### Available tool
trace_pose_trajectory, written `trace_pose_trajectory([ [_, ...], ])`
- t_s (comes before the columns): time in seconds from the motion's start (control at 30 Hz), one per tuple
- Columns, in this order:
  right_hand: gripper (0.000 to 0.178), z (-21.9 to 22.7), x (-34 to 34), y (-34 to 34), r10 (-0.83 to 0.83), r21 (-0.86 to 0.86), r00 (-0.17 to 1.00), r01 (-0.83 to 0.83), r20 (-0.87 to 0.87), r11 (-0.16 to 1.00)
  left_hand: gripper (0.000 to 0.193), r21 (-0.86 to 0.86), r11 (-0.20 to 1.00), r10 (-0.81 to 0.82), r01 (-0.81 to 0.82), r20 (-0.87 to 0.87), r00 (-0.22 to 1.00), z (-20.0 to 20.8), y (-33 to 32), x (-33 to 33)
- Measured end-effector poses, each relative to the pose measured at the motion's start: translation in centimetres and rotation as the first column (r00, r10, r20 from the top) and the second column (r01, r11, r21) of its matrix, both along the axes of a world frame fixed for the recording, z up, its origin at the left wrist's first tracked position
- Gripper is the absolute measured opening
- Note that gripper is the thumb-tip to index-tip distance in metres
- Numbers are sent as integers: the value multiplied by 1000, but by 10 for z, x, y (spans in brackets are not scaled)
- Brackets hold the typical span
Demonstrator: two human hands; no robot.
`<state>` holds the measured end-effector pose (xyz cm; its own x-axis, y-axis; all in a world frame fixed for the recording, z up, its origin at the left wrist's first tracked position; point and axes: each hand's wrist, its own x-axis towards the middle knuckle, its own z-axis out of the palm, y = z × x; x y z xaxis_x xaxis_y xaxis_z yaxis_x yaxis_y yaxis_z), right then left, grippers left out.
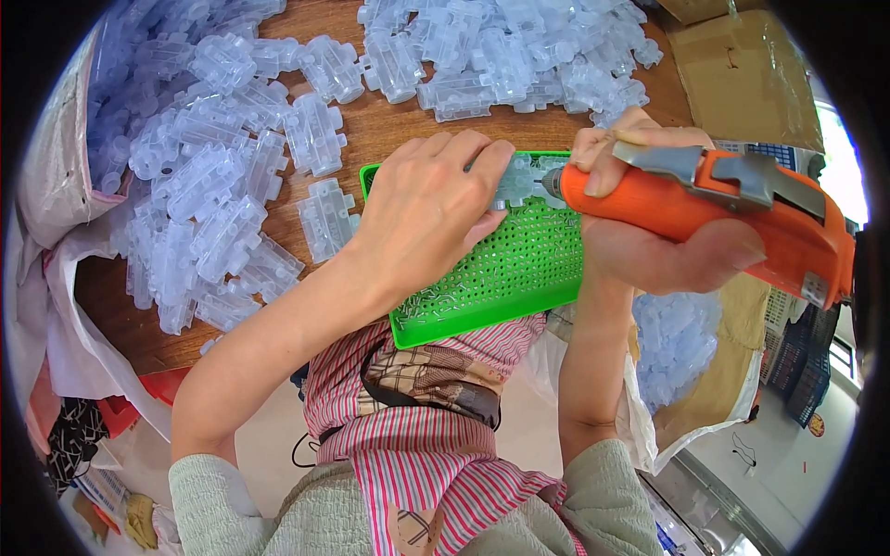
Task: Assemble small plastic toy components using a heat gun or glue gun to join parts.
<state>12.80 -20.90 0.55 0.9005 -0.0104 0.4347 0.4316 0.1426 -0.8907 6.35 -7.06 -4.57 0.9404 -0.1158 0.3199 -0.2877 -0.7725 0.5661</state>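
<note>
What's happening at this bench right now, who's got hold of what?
A person is working with both hands over a green perforated tray on a wooden table. The left hand pins a clear plastic part above the tray, while the right hand grips an orange power screwdriver with its tip at that part. Heaps of similar clear plastic parts lie to the left and beyond the tray.

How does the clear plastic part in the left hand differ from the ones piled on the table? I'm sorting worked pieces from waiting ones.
The held part is pinched by the left hand over the green perforated tray, with the orange power tool in the right hand at its end. The piled parts lie loose and untouched on the wooden table, at mixed angles. Both are translucent, ribbed mouldings of similar shape.
</note>
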Motion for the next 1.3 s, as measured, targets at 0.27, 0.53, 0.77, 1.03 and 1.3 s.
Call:
trace_pose_trajectory([
  [0.27, 95, -21, 11, -8, 402, 205, 912, -409, 78, 889, 53, 15, 1000, 5, -5, -16, 1000, 2, -1, 0],
  [0.53, 105, 19, 1, -19, 415, 65, 906, -420, 81, 905, 54, 24, 1000, -8, 8, -23, 1000, 3, 0, -2],
  [0.77, 104, -12, -9, -25, 517, -49, 845, -516, 136, 855, 55, -6, 1000, -7, 7, -38, 999, 0, 0, 0],
  [1.03, 99, -11, -30, -15, 335, -235, 923, -374, -189, 897, 59, -8, 1000, -17, 17, -35, 999, 1, 2, 0],
  [1.3, 96, -23, -23, -10, 432, -87, 901, -433, -27, 897, 58, -16, 1000, -24, 23, -45, 999, 0, 2, -1],
])
